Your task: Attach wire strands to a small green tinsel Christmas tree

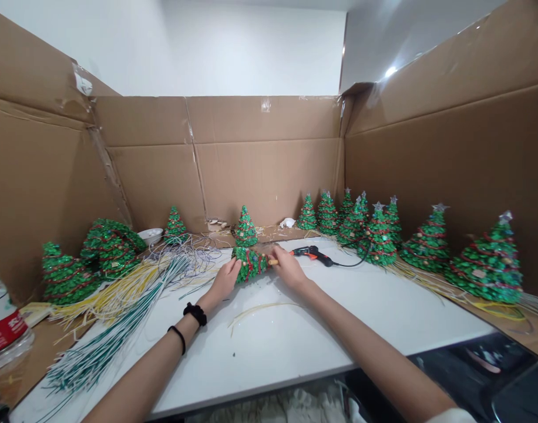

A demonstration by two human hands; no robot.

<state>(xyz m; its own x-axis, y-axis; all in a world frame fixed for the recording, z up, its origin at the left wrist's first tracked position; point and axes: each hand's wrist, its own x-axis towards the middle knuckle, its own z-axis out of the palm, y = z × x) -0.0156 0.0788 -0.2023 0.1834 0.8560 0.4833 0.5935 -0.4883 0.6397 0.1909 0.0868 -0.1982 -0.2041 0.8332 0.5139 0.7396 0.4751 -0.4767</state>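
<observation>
A small green tree with red trim (251, 264) lies on its side above the white board, held between my hands. My left hand (226, 278) is closed round its left end, the fingertips pressed to the green. At the right end my right hand (289, 267) is closed on a small tan piece (273, 262) that touches or nearly touches the tree. Behind them a similar tree (245, 227) stands upright. A black and orange glue gun (313, 254) lies just right of my right hand, its cord running right.
Green-and-white (119, 329) and yellow strands (119, 294) spread at the left, near more trees (113, 247) and a plastic bottle (7, 329). Several star-topped trees (378, 238) line the right. Cardboard walls (269, 170) enclose the white board (269, 346).
</observation>
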